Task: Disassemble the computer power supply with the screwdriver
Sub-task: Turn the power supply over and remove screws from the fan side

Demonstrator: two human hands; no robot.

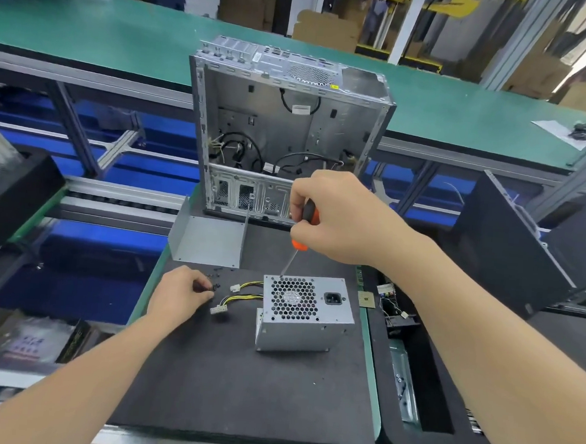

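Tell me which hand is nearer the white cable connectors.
Left. The left hand, pinching a screw, lies just left of the connectors; the right hand holds the screwdriver at the power supply's far corner.

A grey sheet-metal power supply box (305,313) sits on a dark foam work mat (240,390), its yellow-and-black cables (243,299) trailing left toward small black screws (215,287), one pinched by the left hand (180,295). Behind it stands an open metal computer case (283,128), a bent metal cover (208,242) before its left side. The orange-handled screwdriver (299,245), gripped by the right hand (341,218), touches the box's rear left corner.

Screwdriver (299,245) handle mostly hidden, pinched part (213,288) — unclear
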